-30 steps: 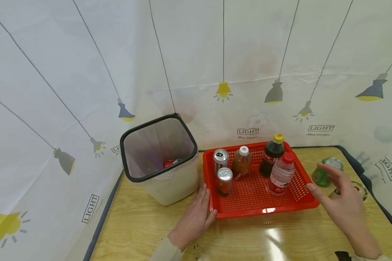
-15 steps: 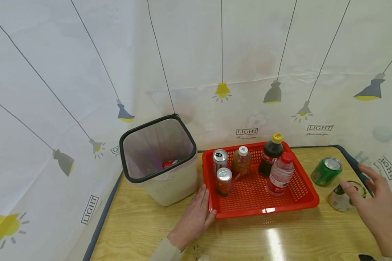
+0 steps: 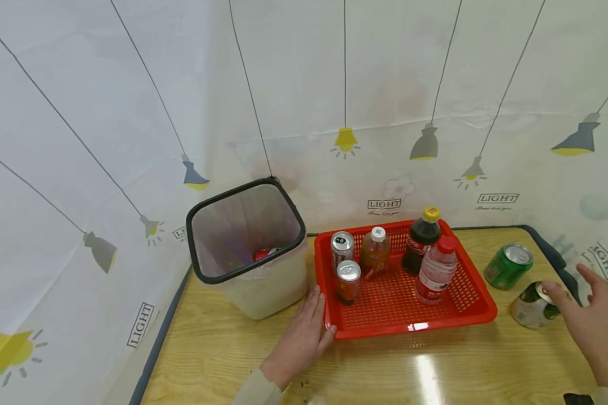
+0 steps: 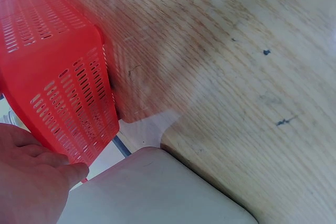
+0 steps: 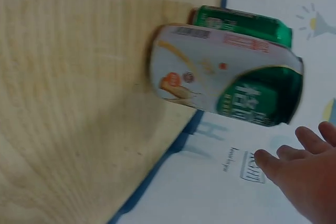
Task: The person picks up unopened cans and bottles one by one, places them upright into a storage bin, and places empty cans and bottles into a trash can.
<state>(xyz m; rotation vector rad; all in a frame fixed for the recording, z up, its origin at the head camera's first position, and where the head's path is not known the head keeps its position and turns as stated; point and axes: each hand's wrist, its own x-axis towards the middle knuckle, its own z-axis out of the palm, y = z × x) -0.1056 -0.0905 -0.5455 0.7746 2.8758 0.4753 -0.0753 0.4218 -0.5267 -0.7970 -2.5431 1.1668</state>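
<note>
My left hand (image 3: 298, 342) lies against the left side of a red plastic basket (image 3: 375, 332), its fingers along the wall and its thumb at the front corner. In the left wrist view the thumb touches the basket's perforated wall (image 4: 76, 103). At the far right, my right hand (image 3: 595, 323) is beside a white and green can (image 3: 533, 312), fingers spread and nothing held. Its thumb overlaps the can's top in the head view, while the right wrist view shows a gap between the fingertips (image 5: 265, 161) and the can. A green can (image 3: 504, 270) stands just behind it.
Inside the basket are a cola bottle (image 3: 419, 247), a red-capped clear bottle (image 3: 436, 275), a white-capped juice bottle (image 3: 375, 256) and two cans, the front one orange (image 3: 348, 287). Left of it stands a white bin (image 3: 263, 292) with a black rim, a red item inside.
My right hand has moved right, from in front of the two cans to the right side of the white and green one. The left hand and basket have stayed in place.
</note>
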